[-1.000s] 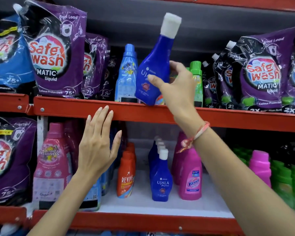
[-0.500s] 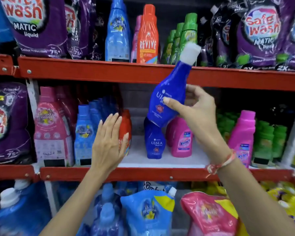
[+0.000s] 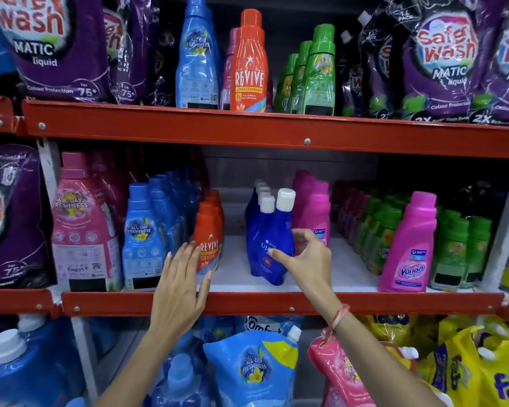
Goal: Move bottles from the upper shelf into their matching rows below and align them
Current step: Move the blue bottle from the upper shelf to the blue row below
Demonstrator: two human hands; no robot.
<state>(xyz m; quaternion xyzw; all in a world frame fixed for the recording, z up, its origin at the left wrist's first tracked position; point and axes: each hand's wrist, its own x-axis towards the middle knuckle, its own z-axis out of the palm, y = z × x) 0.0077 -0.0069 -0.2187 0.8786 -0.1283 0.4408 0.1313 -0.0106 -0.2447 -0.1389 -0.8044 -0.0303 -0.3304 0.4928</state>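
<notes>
My right hand (image 3: 306,259) grips a dark blue Ujala bottle (image 3: 272,245) with a white cap, standing on the middle shelf (image 3: 247,302) at the front of a row of matching blue bottles (image 3: 256,210). My left hand (image 3: 180,289) is spread open in front of the shelf edge, fingertips near the front orange Revive bottle (image 3: 209,242) of a short orange row. On the upper shelf (image 3: 247,129) stand a light blue bottle (image 3: 197,60), an orange Revive bottle (image 3: 249,66), a pink bottle partly hidden behind it, and green bottles (image 3: 318,71).
Middle shelf also holds a large pink bottle (image 3: 86,224), a light blue row (image 3: 147,230), pink Vanish bottles (image 3: 409,245) and green bottles (image 3: 453,248). Purple Safewash pouches (image 3: 444,60) flank the upper shelf. Refill pouches (image 3: 247,368) fill the bottom shelf.
My right hand brought the blue Ujala bottle down from the upper shelf and stood it at the front of the blue row. My left hand dropped toward the shelf edge. The view tilted downward.
</notes>
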